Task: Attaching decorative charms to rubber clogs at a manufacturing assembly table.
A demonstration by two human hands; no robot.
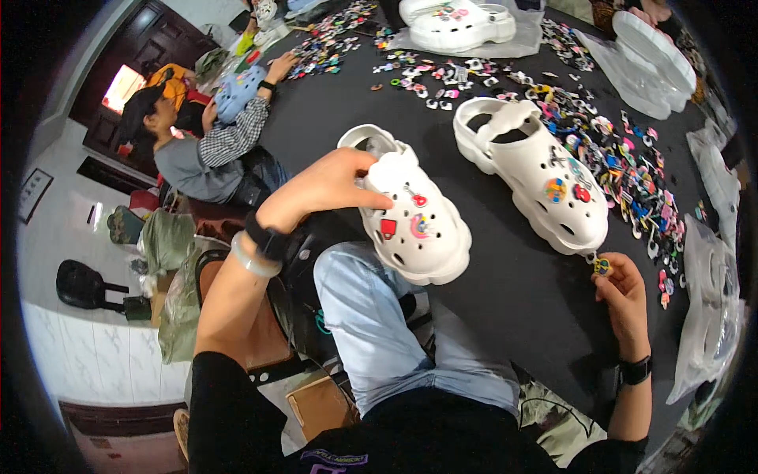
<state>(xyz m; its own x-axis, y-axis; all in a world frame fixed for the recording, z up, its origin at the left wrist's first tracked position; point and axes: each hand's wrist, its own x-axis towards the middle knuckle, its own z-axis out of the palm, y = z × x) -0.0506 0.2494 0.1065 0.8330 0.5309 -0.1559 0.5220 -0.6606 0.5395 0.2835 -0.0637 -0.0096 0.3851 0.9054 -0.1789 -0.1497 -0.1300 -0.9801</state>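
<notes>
My left hand (328, 189) grips a white clog (430, 253) by its ankle opening, thumb and fingers on the upper. Several charms sit in that clog's holes, among them a red bag charm (388, 228) and a rainbow charm (422, 227). To the right, a second white clog (545, 209) rests on the black table with its toe toward me; it carries a few charms, one of them an orange and blue round charm (556, 189). Just past its toe, my right hand (624, 288) pinches a small yellow and blue charm (602, 267) between thumb and fingers.
Loose charms (632, 174) lie heaped along the right of the black table (474, 292) and across its far side. More white clogs (458, 28) and clear plastic bags (707, 308) lie around the edges. At the left, another person (205, 150) holds a blue clog (239, 93).
</notes>
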